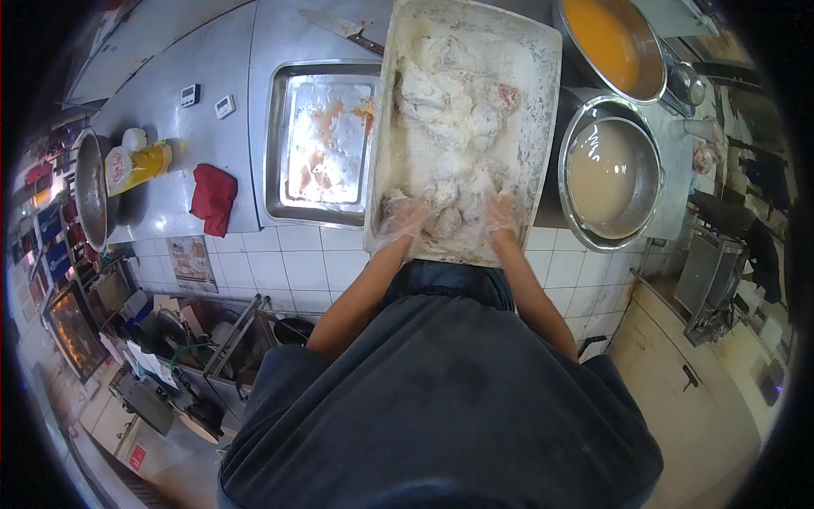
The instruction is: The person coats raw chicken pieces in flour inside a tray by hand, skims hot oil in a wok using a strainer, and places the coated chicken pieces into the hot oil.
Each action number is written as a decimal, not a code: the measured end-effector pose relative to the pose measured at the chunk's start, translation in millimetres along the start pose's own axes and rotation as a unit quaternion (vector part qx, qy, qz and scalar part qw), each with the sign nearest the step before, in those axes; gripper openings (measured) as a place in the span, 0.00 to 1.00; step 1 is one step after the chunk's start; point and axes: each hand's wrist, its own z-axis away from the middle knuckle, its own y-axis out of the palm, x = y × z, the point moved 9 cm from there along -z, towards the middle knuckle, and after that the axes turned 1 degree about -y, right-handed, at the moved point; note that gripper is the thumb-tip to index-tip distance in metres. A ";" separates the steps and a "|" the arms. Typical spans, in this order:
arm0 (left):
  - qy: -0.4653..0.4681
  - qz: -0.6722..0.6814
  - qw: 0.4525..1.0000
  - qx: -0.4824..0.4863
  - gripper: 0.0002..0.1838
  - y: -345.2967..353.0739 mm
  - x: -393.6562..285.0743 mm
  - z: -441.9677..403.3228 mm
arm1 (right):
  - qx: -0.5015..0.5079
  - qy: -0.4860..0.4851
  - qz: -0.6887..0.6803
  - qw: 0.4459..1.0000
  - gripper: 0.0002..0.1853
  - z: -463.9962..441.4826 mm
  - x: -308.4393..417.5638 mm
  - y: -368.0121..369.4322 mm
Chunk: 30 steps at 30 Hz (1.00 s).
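Observation:
A deep white tub [547, 110] holds flour and several flour-coated pieces of what looks like raw meat [458, 110]. Both hands are in its near end, in thin clear plastic gloves. My left hand [405, 218] is at the near left corner, beside a small coated lump [445, 222]. Close to the right wall, my right hand [502, 214] touches the flour and coated pieces. Flour and the cloudy gloves hide the fingertips of both hands, so whether they grip a piece does not show.
Left of the tub lies a steel tray [326, 144] with reddish residue. A knife [343, 30] rests behind it. A red cloth [213, 199], two timers [224, 106] and a yellow packet [140, 165] are farther left. On the right stand bowls of pale batter [604, 174] and orange liquid [602, 42].

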 end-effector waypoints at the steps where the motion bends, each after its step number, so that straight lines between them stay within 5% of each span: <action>1: -0.010 0.000 1.000 -0.002 0.26 1.0 -1.6 -4.1 | 0.014 0.017 0.022 1.000 0.26 -4.4 -12.4 26.9; 4: 0.138 -0.070 0.983 0.098 0.27 -4.5 -30.6 4.2 | 0.015 0.052 -0.045 0.998 0.28 -4.2 -15.6 57.0; 6: 0.081 0.178 0.972 0.128 0.25 10.1 -14.4 -2.0 | 0.041 0.105 -0.252 0.961 0.27 13.3 -9.6 52.5; 11: -0.123 0.539 0.777 0.302 0.21 57.9 -21.9 -9.6 | 0.212 0.203 -0.739 0.606 0.25 55.8 56.1 32.7; 14: -0.144 0.638 0.685 0.321 0.21 61.6 -32.0 -3.9 | 0.256 0.195 -0.788 0.525 0.25 75.8 92.9 12.3; 16: -0.166 0.705 0.608 0.326 0.22 82.5 -21.3 -15.6 | 0.261 0.183 -0.792 0.521 0.24 83.5 97.0 6.7; 19: -0.068 0.739 0.617 0.260 0.23 72.6 -16.1 -27.2 | 0.251 0.208 -0.782 0.532 0.23 95.0 102.9 -8.8; 22: 0.009 0.573 0.812 0.111 0.22 5.1 -21.8 9.7 | 0.223 0.196 -0.767 0.569 0.21 99.7 81.2 -13.8; 25: 0.135 0.233 0.960 -0.075 0.21 6.1 22.8 -14.5 | 0.261 0.134 -0.732 0.615 0.20 87.6 80.4 -41.5; 26: 0.197 0.138 0.964 -0.115 0.21 -1.9 11.9 -12.4 | 0.282 0.111 -0.716 0.628 0.20 83.6 91.0 -56.4; 28: 0.311 -0.059 0.928 -0.194 0.21 -13.3 -16.7 -10.7 | 0.207 0.077 -0.794 0.566 0.19 63.8 131.1 -103.4; 30: 0.216 -0.125 0.954 -0.167 0.22 -21.7 -29.1 -17.4 | 0.138 0.067 -0.842 0.518 0.19 38.7 152.5 -135.8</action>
